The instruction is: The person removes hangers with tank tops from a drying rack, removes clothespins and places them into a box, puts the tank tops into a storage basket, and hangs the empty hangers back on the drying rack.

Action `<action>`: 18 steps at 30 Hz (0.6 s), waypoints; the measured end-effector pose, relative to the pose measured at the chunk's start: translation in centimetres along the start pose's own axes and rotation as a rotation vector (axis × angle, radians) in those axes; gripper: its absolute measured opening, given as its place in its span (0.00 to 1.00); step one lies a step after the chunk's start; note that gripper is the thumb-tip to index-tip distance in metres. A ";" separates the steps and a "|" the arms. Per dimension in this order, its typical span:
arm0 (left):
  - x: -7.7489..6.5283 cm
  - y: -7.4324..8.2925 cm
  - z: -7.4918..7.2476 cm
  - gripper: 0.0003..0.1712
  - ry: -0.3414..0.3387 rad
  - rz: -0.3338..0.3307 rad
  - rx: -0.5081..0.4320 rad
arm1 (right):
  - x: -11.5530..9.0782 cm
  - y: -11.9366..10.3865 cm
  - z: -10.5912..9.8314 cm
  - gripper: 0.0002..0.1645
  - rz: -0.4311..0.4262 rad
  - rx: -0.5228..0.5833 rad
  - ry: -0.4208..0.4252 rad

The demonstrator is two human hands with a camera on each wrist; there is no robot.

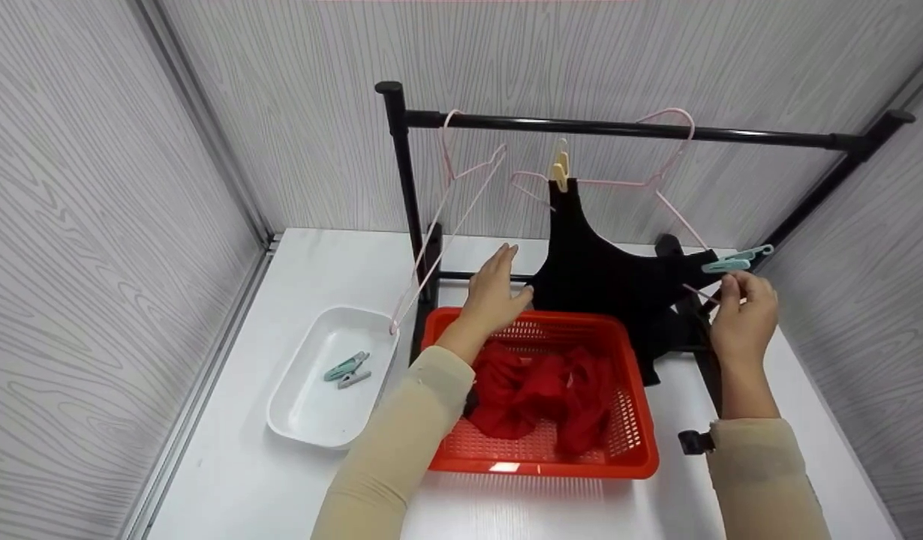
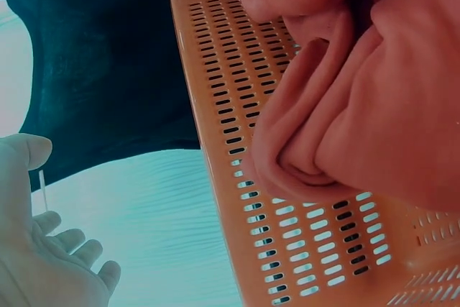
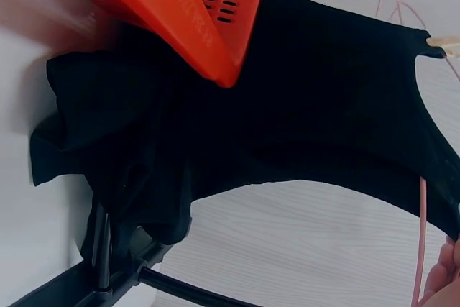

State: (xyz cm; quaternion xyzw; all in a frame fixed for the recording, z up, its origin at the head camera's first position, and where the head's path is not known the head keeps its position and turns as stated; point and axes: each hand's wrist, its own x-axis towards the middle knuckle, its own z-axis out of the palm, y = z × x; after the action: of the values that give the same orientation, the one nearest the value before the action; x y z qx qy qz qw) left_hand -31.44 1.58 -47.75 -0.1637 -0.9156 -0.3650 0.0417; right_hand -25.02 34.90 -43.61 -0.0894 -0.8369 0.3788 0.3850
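Observation:
A black garment (image 1: 596, 262), apparently a tank top, hangs from a pink hanger (image 1: 611, 182). A yellow clothespin (image 1: 560, 169) clips its left strap, and a teal clothespin (image 1: 732, 261) is at the right strap. My right hand (image 1: 745, 322) has curled fingers that pinch at the teal clothespin's lower arm, beside the strap end; the hand partly hides the hanger's corner. My left hand (image 1: 495, 292) reaches over the basket's back rim near the garment's left edge. In the left wrist view its fingers are loose and hold nothing.
A red basket (image 1: 641, 450) holds crumpled red cloth (image 1: 544, 394). To its left, a white tray (image 1: 289, 405) contains a teal clothespin (image 1: 347, 365) and a grey clothespin (image 1: 354, 379). A second pink hanger (image 1: 469, 210) hangs on the black rack (image 1: 521, 122), its lower corner over the tray.

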 end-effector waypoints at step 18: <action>0.6 0.7 0.4 0.45 -0.036 -0.028 -0.138 | -0.9 -1.5 -0.3 0.09 -0.034 0.050 -0.059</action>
State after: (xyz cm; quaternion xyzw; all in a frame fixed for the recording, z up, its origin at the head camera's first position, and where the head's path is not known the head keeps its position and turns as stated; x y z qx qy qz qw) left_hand -31.75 2.48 -47.54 -0.1599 -0.8910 -0.4249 0.0087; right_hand -24.01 33.60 -42.96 -0.0542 -0.8395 0.3953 0.3688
